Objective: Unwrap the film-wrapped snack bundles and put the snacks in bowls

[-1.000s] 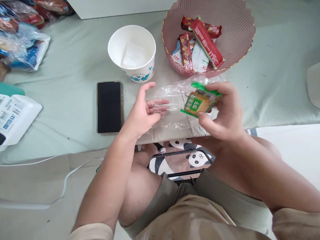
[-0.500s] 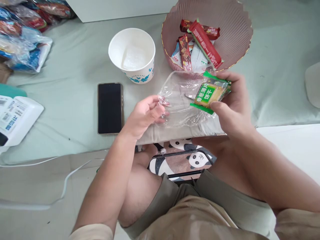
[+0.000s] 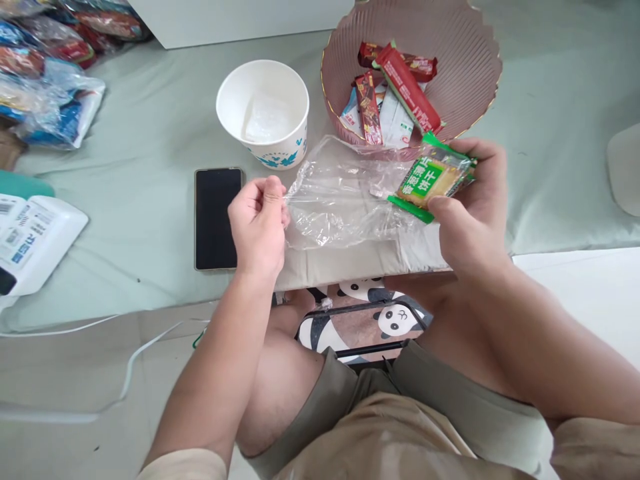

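My left hand (image 3: 261, 223) is closed, pinching one end of a clear plastic bag (image 3: 335, 200) that stretches across the front of the table. In my right hand (image 3: 475, 203) is a green-edged packet of crackers (image 3: 427, 179), gripped between thumb and fingers. The bag's far end reaches the packet; whether the right hand also touches the bag I cannot tell. Just behind the packet stands a pink ribbed bowl (image 3: 467, 73) with a gold rim, holding several red-wrapped snack bars (image 3: 407, 87) and some white packets.
A white paper cup (image 3: 285, 157) with blue leaves stands left of the bowl. A black phone (image 3: 217, 220) lies beside my left hand. Bagged snacks (image 3: 55, 80) fill the back left corner, with a white device (image 3: 40, 237) nearer. The table edge runs above my lap.
My left hand has moved left and closed on the bag's end, drawing the bag out leftward. The right hand with the cracker packet has shifted slightly right.
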